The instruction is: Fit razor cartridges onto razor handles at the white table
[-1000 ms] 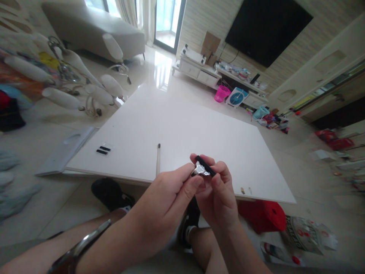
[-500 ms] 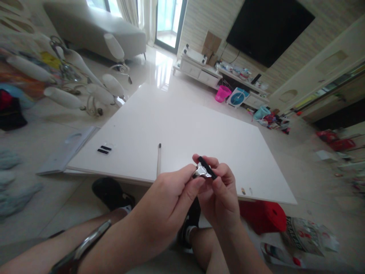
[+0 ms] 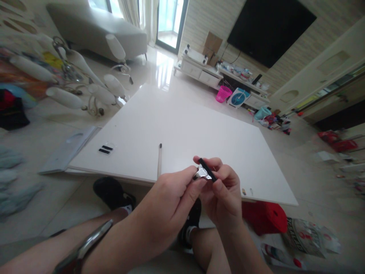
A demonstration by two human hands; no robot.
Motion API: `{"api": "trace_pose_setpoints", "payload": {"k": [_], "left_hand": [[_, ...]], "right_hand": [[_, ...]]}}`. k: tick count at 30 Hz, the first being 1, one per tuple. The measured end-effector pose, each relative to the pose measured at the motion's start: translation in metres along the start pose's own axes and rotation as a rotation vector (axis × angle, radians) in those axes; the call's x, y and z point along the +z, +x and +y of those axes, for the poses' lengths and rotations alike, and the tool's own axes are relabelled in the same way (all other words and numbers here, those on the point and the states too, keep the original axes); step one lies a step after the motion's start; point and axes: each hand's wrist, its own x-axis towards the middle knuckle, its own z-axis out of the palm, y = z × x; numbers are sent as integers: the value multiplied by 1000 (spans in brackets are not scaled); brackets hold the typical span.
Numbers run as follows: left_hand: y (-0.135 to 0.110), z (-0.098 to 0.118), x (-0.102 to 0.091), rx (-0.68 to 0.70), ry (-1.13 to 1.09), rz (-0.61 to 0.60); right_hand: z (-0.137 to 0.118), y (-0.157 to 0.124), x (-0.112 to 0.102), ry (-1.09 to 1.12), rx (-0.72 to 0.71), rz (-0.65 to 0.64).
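Both hands meet above the near edge of a white board (image 3: 185, 125). My left hand (image 3: 171, 198) is closed around what looks like a razor, its shiny silver head (image 3: 202, 172) showing past the thumb while the rest is hidden in the fist. My right hand (image 3: 225, 190) pinches the black bar-shaped cartridge (image 3: 207, 169) set against the silver head, thumb near its lower end and fingers behind it. To the left on the board lie a clear pack with two black strips (image 3: 106, 148) and a thin pale stick with a dark tip (image 3: 159, 160).
Small bits (image 3: 244, 191) lie by the board's near right edge. A red roll (image 3: 270, 219) and a printed plastic bag (image 3: 305, 236) are on the floor at right. A chandelier with white shades (image 3: 85, 87) stands left. Behind are a TV cabinet (image 3: 199, 72) and pink basket (image 3: 223, 93).
The view has shifted very slightly. Both hands keep their hold, and the black cartridge has turned a little against the silver head.
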Motion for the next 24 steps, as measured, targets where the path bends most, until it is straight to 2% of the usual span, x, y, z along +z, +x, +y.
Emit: {"api": "trace_pose_setpoints", "payload": {"k": [9,24], "left_hand": [[-1,-2,0,-6,3,-6],[0,0,0,-7,5,-26]], "right_hand": [[-2,1,-4,-32,-55,-55],[-4,1,-6,-88,-70,-42]]}}
